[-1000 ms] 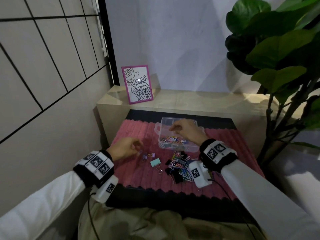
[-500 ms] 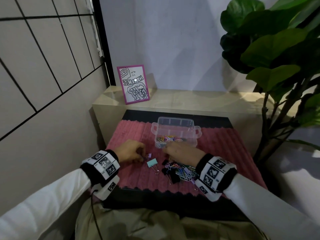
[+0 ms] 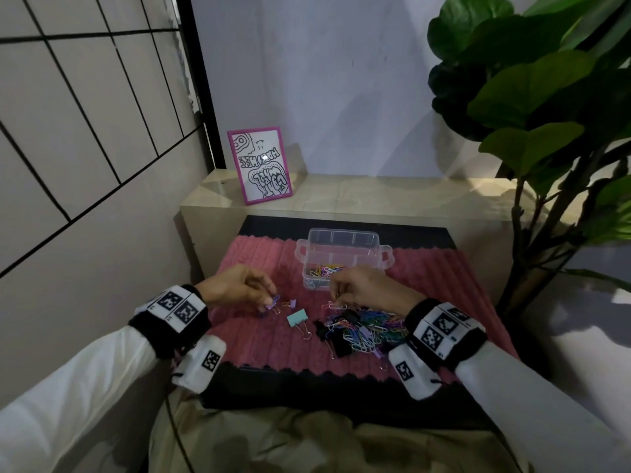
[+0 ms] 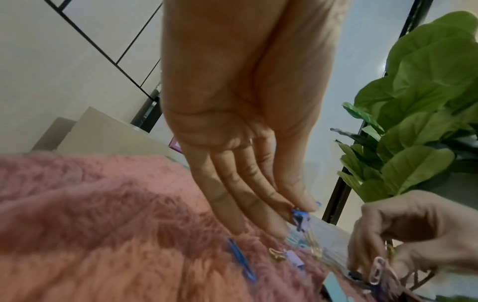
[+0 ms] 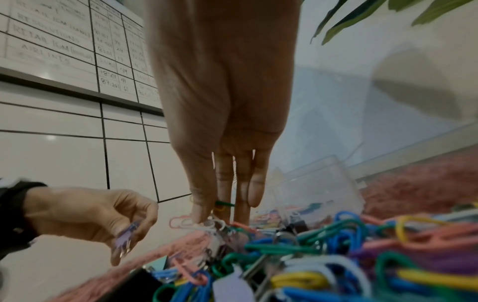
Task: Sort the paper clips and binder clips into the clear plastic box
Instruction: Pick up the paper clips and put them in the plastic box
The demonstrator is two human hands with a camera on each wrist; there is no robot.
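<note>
The left hand (image 3: 235, 290) hangs over the pink mat (image 3: 259, 339), and its grip pinches a small lilac binder clip (image 3: 272, 301) between thumb and fingertips, just clear of the mat. Just right of that grip lie another small lilac clip (image 3: 290, 303) and, a little nearer the person, a mint clip (image 3: 296, 318) with its wire handles folded out. In the left wrist view a blue paper clip (image 4: 240, 259) lies on the mat right under the fingers (image 4: 234, 206).

The right hand (image 3: 367, 288) reaches down at the far edge of the pile (image 3: 362, 331) of coloured paper clips and black binder clips. Its grip is pressed together on a few paper clips (image 5: 196, 221), pink and white ones at the thumb tip, with a green and a yellow one caught higher between the fingers. The rest of the pile spreads from that grip back toward the wrist.

The box (image 3: 341, 257) stands just beyond the right grip, open, with coloured paper clips in its near compartment. It stands on the mat, which covers a dark worktop (image 3: 307, 394).

A pink-framed drawing (image 3: 260, 165) leans on the ledge behind, and a leafy plant (image 3: 532, 97) rises to the right.
</note>
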